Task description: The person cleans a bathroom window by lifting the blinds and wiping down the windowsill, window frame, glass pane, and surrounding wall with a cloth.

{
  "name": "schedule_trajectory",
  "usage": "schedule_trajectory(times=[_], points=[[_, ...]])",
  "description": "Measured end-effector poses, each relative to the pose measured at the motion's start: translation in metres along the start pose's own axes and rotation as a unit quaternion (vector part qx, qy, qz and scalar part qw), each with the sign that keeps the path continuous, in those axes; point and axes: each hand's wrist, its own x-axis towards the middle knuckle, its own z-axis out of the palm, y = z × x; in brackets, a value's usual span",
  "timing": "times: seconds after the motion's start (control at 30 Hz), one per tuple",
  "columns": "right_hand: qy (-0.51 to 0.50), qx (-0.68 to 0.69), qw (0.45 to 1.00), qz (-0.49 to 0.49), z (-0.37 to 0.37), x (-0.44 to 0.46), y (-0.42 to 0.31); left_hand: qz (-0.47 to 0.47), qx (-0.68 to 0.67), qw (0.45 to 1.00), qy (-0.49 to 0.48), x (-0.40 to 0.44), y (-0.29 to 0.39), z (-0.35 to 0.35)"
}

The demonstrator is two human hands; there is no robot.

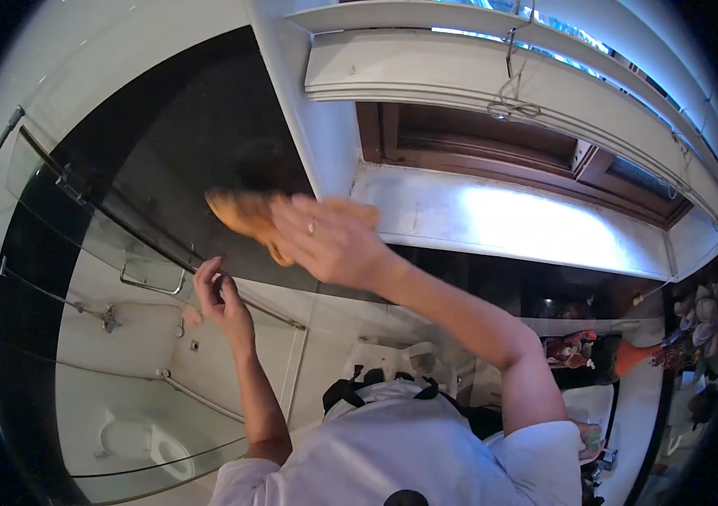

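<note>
An orange-yellow cloth [241,218] lies pressed against the dark glossy wall band [198,126], its left end blurred by motion. My right hand [325,243], with a ring on one finger, is spread over the cloth and covers its middle; a corner sticks out to the right beside the window recess. Lower down, my left hand [224,295] is raised with loosely curled, parted fingers and nothing in them. It is close to the metal rail [135,232] along the top of the shower glass; whether it touches the rail cannot be made out.
The window sill [494,215] and white blind slats [460,63] with hanging cords are at upper right. Below left, behind glass, stands a toilet [135,438]. A towel handle [152,287] sticks out from the glass. A basin [591,405] and an orange vase-like object [635,357] are at right.
</note>
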Motion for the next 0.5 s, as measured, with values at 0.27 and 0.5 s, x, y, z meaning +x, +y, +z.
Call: schedule_trajectory(times=[0.27, 0.5], points=[[0.029, 0.287, 0.917, 0.274, -0.063, 0.006, 0.016, -0.056, 0.042, 0.998, -0.006, -0.013, -0.012, -0.031], [-0.02, 0.211, 0.899, 0.384, -0.059, 0.004, 0.016, -0.027, 0.013, 0.998, -0.053, -0.01, 0.0, -0.012]])
